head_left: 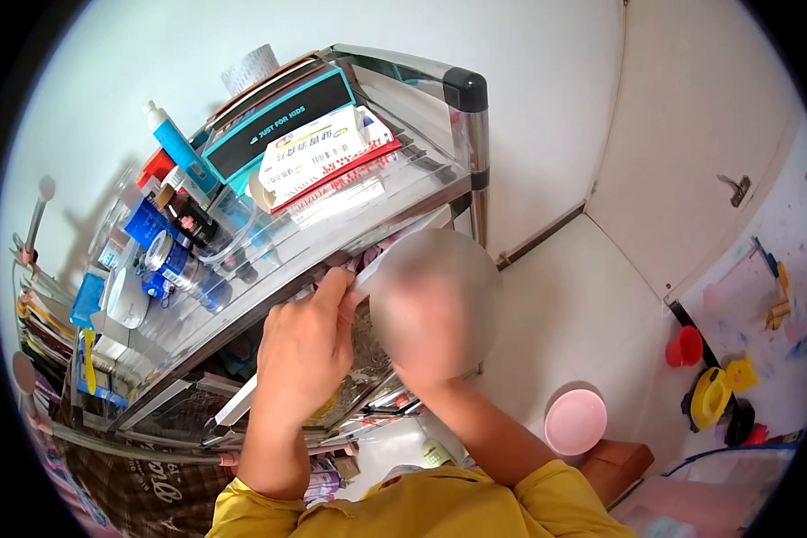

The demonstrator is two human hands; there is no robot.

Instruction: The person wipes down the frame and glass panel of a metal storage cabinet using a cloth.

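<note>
Hands (303, 345) at drawer (360, 359) — right one blurry.

A teal-edged box (279, 123) reading "JUST FOR KIDS" sits behind a white carton (314, 146) in the upper left of the frame, a blue bottle (184, 151) and a dark bottle (193, 221) nearby. I see a pale door (690, 117) with a metal handle (735, 190) at upper right. Lower right, a round pink basin (576, 421) is just beside a reddish-brown box (617, 468), a red cup (683, 347) farther right.
</note>
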